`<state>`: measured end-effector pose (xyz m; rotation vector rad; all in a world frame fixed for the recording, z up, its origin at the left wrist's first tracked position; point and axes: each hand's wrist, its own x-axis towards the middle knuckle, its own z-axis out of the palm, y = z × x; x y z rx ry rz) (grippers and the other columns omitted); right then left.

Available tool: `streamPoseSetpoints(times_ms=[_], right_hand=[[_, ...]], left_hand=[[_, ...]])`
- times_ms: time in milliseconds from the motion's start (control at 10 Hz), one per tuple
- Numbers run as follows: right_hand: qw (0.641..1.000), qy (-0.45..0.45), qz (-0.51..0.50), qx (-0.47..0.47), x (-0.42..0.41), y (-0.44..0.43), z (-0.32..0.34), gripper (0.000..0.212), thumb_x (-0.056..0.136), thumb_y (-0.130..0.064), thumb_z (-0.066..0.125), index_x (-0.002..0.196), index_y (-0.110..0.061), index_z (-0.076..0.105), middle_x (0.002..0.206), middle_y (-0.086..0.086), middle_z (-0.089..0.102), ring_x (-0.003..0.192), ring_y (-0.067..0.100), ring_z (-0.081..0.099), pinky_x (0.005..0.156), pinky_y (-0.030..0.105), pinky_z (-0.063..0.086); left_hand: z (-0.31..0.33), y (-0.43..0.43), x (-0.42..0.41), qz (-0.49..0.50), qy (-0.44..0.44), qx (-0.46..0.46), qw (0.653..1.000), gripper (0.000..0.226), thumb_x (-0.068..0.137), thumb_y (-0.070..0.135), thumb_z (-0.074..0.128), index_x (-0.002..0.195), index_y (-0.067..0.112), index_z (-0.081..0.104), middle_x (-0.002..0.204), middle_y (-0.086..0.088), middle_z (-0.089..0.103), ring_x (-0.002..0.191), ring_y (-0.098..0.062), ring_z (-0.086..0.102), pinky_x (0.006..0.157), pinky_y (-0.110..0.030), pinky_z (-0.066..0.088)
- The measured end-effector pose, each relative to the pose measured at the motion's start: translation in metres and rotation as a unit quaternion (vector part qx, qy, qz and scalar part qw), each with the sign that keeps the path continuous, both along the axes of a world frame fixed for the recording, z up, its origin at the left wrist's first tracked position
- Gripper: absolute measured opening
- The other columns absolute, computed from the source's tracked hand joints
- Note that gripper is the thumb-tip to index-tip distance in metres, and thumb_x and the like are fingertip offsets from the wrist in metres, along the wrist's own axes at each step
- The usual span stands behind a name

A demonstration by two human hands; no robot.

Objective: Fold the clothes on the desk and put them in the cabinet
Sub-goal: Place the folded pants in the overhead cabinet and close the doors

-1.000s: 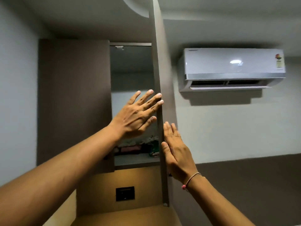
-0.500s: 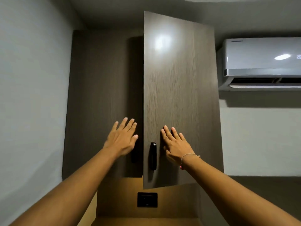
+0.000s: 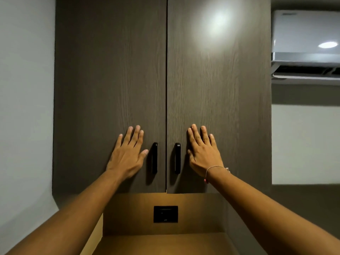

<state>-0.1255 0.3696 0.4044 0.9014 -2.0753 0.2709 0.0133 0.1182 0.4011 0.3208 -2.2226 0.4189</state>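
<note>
The dark wood wall cabinet [image 3: 161, 70] fills the middle of the head view with both doors closed flush. My left hand [image 3: 127, 155] lies flat on the left door, fingers spread, just left of its black handle [image 3: 154, 158]. Flat against the right door rests my right hand [image 3: 203, 153], just right of the other black handle [image 3: 177, 158]; a thin bracelet circles that wrist. Neither hand holds anything. The clothes are hidden behind the doors.
A white air conditioner [image 3: 305, 46] hangs on the wall at the upper right. Below the cabinet is a tan back panel with a black socket plate [image 3: 165, 214] and a tan desk top [image 3: 161, 243]. A pale wall stands at the left.
The right door swung from edge-on open to fully closed under my right hand. My left hand moved down onto the left door. The clothes on the shelf went out of sight.
</note>
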Motion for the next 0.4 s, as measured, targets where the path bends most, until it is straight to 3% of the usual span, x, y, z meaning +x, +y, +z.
streamPoseSetpoints(times_ms=[200, 300, 400], right_hand=[[1.000, -0.010, -0.006, -0.010, -0.002, -0.006, -0.002, 0.072, 0.098, -0.041, 0.028, 0.150, -0.026, -0.020, 0.157, -0.003, -0.028, 0.145, 0.027, -0.026, 0.120, 0.047, -0.008], [0.999, -0.040, 0.004, 0.001, 0.008, -0.003, 0.005, 0.073, 0.099, -0.040, 0.032, 0.151, -0.025, -0.017, 0.158, -0.001, -0.026, 0.146, 0.028, -0.023, 0.121, 0.048, -0.007], [0.992, -0.114, 0.060, -0.017, 0.037, 0.010, 0.023, 0.073, 0.099, -0.037, 0.041, 0.153, -0.023, -0.005, 0.162, 0.001, -0.014, 0.149, 0.027, -0.011, 0.120, 0.053, -0.005]], left_hand=[[-0.004, -0.005, -0.006, -0.017, 0.020, -0.006, 1.000, 0.070, 0.098, 0.052, 0.014, 0.150, 0.017, -0.017, 0.158, -0.005, -0.024, 0.145, -0.023, -0.024, 0.118, -0.045, -0.011], [-0.006, 0.000, -0.001, -0.021, 0.030, -0.013, 0.999, 0.072, 0.096, 0.054, 0.019, 0.153, 0.016, -0.005, 0.162, -0.007, -0.010, 0.149, -0.026, -0.010, 0.120, -0.049, 0.004], [0.012, 0.011, 0.014, -0.032, 0.037, -0.008, 0.999, 0.070, 0.094, 0.055, 0.026, 0.151, 0.014, 0.020, 0.160, -0.010, 0.018, 0.146, -0.029, 0.020, 0.113, -0.051, 0.027]])
